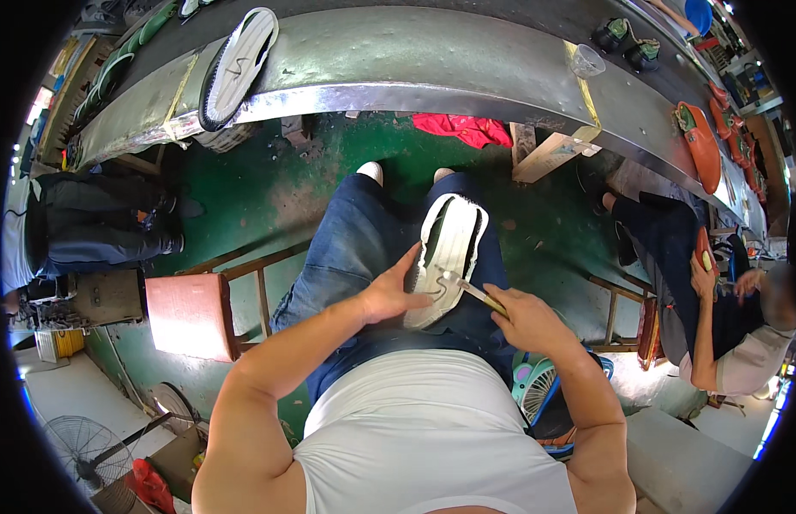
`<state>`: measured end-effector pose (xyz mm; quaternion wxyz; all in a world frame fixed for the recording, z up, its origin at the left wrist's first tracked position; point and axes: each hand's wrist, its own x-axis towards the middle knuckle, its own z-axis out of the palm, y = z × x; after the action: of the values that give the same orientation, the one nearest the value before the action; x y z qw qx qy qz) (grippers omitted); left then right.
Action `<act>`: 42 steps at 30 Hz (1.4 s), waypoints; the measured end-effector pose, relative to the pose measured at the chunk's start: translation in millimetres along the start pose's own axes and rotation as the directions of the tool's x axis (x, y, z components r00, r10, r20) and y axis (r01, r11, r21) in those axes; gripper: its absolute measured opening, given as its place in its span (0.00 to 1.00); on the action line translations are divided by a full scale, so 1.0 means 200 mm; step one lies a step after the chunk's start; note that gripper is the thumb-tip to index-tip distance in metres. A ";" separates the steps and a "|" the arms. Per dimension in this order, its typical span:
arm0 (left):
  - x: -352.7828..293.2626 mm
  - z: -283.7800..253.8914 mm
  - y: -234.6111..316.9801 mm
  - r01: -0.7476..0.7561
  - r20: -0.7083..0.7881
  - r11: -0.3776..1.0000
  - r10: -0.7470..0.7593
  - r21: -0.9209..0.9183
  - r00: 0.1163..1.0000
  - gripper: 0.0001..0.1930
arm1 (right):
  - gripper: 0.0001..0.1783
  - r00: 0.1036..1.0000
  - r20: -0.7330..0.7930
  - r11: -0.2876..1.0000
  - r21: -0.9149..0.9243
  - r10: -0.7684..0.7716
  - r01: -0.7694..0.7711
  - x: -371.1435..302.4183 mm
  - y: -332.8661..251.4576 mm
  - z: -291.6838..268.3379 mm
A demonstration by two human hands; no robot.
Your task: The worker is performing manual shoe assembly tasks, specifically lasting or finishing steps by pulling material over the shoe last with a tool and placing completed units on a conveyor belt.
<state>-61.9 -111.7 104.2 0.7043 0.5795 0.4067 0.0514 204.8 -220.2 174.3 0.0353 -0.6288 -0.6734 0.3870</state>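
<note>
Sole side up, a white shoe upper rests across my thighs, with its ragged edge folded over around the rim. My left hand grips its left side near the lower end, thumb lying over the bottom. In my right hand is a small hammer, its pale handle reaching in from the right. The hammer's metal head is over the lower part of the shoe's bottom, beside a dark curved line; whether it touches the surface I cannot tell.
Ahead runs a long metal-covered bench carrying another white shoe, a clear plastic cup and orange-red shoes. Red cloth lies beneath it. A padded stool stands left, a small fan right. Co-workers sit on both sides.
</note>
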 end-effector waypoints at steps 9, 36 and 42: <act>0.00 0.03 -0.06 -0.012 0.006 0.992 0.012 0.124 1.000 0.60 | 0.26 0.962 -0.035 0.850 -0.478 -0.272 0.223 0.06 -0.05 -0.08; 0.07 0.03 -0.10 -0.011 0.154 0.862 0.103 -0.507 0.983 0.47 | 0.28 0.983 0.179 0.935 -0.342 -0.036 0.096 0.07 -0.18 -0.16; 0.18 0.15 -0.08 0.091 -0.437 0.985 -0.147 -0.147 0.888 0.30 | 0.30 1.000 0.012 0.998 0.063 -0.016 0.016 0.05 -0.06 0.18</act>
<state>-24.8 -120.8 70.6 0.6283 0.4822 0.5880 0.1644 174.5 -227.7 151.4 0.0538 -0.6195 -0.6662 0.4117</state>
